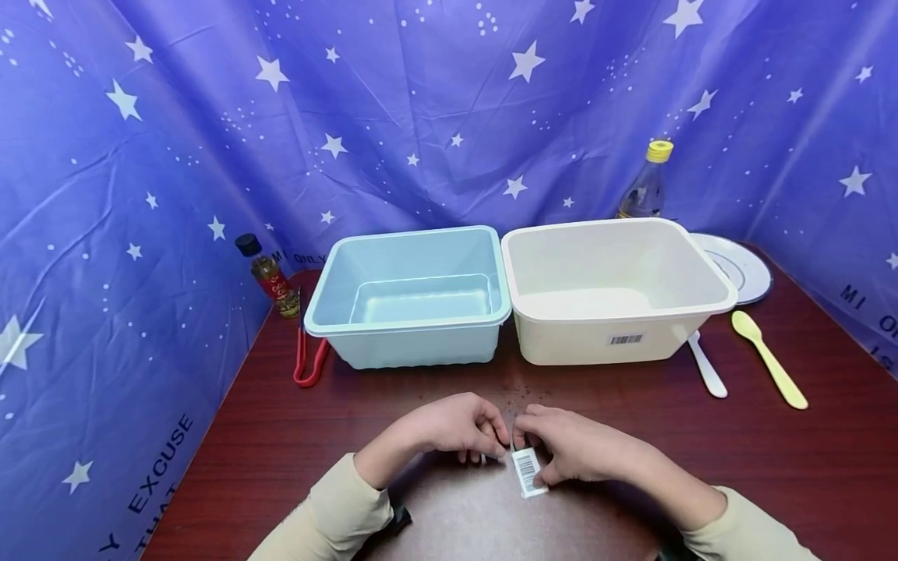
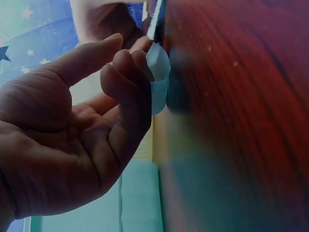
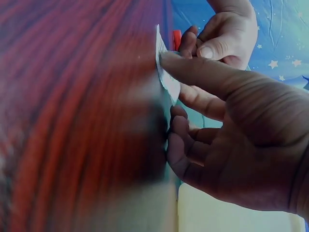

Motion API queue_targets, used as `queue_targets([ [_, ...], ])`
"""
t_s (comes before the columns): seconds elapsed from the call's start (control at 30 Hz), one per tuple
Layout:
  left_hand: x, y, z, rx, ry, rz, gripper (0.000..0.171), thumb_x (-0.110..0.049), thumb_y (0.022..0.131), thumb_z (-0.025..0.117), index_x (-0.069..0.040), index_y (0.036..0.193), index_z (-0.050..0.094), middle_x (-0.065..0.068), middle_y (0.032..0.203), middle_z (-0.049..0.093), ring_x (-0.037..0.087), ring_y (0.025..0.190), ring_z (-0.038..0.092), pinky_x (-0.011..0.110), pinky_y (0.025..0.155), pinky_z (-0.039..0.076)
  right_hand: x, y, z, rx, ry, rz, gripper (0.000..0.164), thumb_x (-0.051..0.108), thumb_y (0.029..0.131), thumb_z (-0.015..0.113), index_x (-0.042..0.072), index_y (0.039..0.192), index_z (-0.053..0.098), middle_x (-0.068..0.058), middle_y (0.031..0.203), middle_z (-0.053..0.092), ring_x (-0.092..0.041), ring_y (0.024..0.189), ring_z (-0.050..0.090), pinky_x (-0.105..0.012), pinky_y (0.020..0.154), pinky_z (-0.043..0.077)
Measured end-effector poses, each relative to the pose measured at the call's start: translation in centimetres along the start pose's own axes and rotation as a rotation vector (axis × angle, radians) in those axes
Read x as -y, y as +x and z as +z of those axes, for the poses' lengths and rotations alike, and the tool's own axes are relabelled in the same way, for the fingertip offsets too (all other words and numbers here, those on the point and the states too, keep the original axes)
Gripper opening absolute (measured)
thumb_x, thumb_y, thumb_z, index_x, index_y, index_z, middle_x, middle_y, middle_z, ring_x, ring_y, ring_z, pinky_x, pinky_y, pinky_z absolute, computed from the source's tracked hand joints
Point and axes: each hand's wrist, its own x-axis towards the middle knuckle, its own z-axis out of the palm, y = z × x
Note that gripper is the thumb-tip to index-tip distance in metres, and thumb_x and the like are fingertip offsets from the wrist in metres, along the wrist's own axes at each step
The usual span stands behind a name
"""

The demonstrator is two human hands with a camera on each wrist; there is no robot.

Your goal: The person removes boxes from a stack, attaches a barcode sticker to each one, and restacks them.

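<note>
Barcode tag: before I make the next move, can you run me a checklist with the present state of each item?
1. Barcode tag held: ok; the right hand has thumb and finger on it.
2. Printed side showing: ok; the bars face up in the head view.
3. Left hand grip: cannot tell; something small and pale shows by its fingertips, but the fingers hide most of it.
4. Blue bin upright and open on top: ok.
5. White bin upright and open on top: ok.
6. Red-handled tool away from both hands: ok; it lies by the blue bin.
</note>
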Motion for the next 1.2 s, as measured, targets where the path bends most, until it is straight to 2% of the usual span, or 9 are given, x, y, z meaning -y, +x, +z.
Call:
queue_targets([
  [0.17, 0.0, 0.0, 0.1, 0.000, -0.019, -0.001, 0.008, 0.002, 0.087, 0.074, 0.000, 0.092, 0.069, 0.012, 0.069, 0.067, 0.013, 0.050, 0.055, 0.022, 0.044, 0.043, -0.7, 0.2, -0.4, -0.013, 0.162, 0.013, 0.028, 0.007, 0.079, 0.082, 0.020, 0.082, 0.058, 0.012, 0.073, 0.051, -0.002, 0.067, 0.048, -0.023, 0.060, 0.043],
  [0.33, -0.1, -0.1, -0.2, -0.004, -0.015, 0.014, 0.009, 0.001, 0.087, 0.074, 0.001, 0.095, 0.070, 0.012, 0.070, 0.068, 0.014, 0.050, 0.055, 0.023, 0.044, 0.043, -1.3, 0.3, -1.0, -0.020, 0.366, 0.062, 0.019, 0.011, 0.087, 0.078, 0.017, 0.082, 0.061, 0.007, 0.068, 0.059, -0.006, 0.059, 0.055, -0.024, 0.054, 0.048],
  [0.5, -0.2, -0.1, -0.7, -0.051, 0.029, 0.046, 0.006, -0.003, 0.089, 0.075, -0.007, 0.093, 0.072, 0.008, 0.072, 0.068, 0.014, 0.051, 0.054, 0.025, 0.046, 0.042, -1.5, 0.3, -1.7, -0.097, 0.535, 0.076, 0.015, 0.013, 0.092, 0.075, 0.008, 0.087, 0.061, -0.001, 0.068, 0.060, -0.013, 0.057, 0.057, -0.029, 0.051, 0.050],
  [0.63, -0.2, -0.1, -1.1, -0.092, 0.057, 0.088, 0.009, -0.004, 0.090, 0.074, -0.012, 0.089, 0.072, 0.010, 0.074, 0.069, 0.015, 0.052, 0.053, 0.026, 0.046, 0.042, -1.6, 0.4, -1.9, -0.143, 0.622, 0.084, 0.015, 0.011, 0.093, 0.073, 0.003, 0.090, 0.060, -0.008, 0.073, 0.061, -0.017, 0.061, 0.059, -0.034, 0.053, 0.054],
  [0.8, -0.4, -0.2, -1.3, -0.131, 0.039, 0.112, 0.006, -0.003, 0.090, 0.072, -0.009, 0.088, 0.072, 0.009, 0.069, 0.065, 0.016, 0.053, 0.052, 0.024, 0.045, 0.040, -1.8, 0.4, -2.1, -0.199, 0.686, 0.086, 0.016, 0.008, 0.093, 0.072, -0.001, 0.092, 0.059, -0.019, 0.079, 0.062, -0.019, 0.065, 0.061, -0.036, 0.060, 0.056],
  [0.93, -0.6, -0.4, -1.5, -0.162, 0.011, 0.125, 0.003, -0.002, 0.091, 0.070, -0.005, 0.091, 0.072, 0.004, 0.066, 0.061, 0.016, 0.054, 0.053, 0.022, 0.046, 0.039, -1.9, 0.4, -2.3, -0.229, 0.717, 0.079, 0.017, 0.007, 0.093, 0.071, -0.003, 0.094, 0.058, -0.020, 0.082, 0.063, -0.020, 0.066, 0.062, -0.036, 0.063, 0.057],
  [1.0, -0.6, -0.4, -1.5, -0.169, -0.005, 0.136, 0.003, -0.002, 0.092, 0.069, -0.003, 0.092, 0.071, 0.007, 0.068, 0.061, 0.017, 0.056, 0.054, 0.022, 0.046, 0.039, -1.9, 0.4, -2.2, -0.240, 0.714, 0.087, 0.017, 0.008, 0.094, 0.071, -0.003, 0.094, 0.058, -0.021, 0.083, 0.063, -0.021, 0.067, 0.062, -0.036, 0.063, 0.057],
  [1.1, -0.6, -0.4, -1.6, -0.170, -0.034, 0.147, 0.004, -0.001, 0.092, 0.067, -0.001, 0.093, 0.071, 0.014, 0.073, 0.063, 0.018, 0.057, 0.054, 0.021, 0.047, 0.039, -1.8, 0.4, -2.1, -0.280, 0.653, 0.120, 0.016, 0.009, 0.093, 0.072, 0.001, 0.093, 0.059, -0.015, 0.080, 0.063, -0.020, 0.066, 0.061, -0.034, 0.060, 0.056],
  [1.2, -0.6, -0.4, -1.5, -0.172, -0.066, 0.152, 0.005, -0.001, 0.093, 0.067, 0.002, 0.094, 0.071, 0.017, 0.077, 0.064, 0.017, 0.058, 0.053, 0.021, 0.047, 0.039, -1.4, 0.5, -1.9, -0.375, 0.493, 0.155, 0.017, 0.011, 0.090, 0.076, 0.007, 0.097, 0.061, -0.006, 0.080, 0.063, -0.017, 0.070, 0.060, -0.029, 0.062, 0.053],
])
